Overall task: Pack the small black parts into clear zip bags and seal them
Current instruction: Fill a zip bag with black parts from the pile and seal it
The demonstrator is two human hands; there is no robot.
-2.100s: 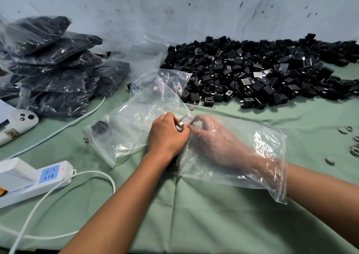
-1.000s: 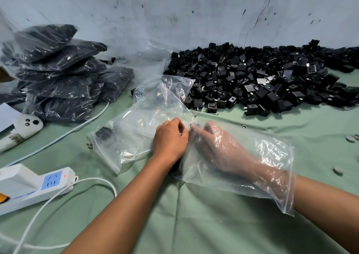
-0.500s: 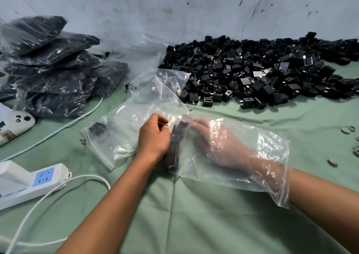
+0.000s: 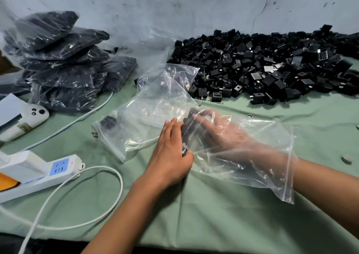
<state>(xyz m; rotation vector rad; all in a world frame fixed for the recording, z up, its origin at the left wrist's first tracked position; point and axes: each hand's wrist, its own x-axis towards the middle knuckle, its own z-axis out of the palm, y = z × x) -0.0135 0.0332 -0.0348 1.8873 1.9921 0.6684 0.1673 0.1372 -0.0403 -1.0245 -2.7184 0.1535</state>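
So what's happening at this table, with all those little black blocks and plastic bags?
A person is packing small black parts into a clear zip bag. The right hand is inside the bag, arranging a few parts at its far end, while the left hand presses on them from outside through the plastic. The bag is unsealed. A big loose pile of parts waits behind, a stack of filled bags sits to the left, and more clear bags lie nearby.
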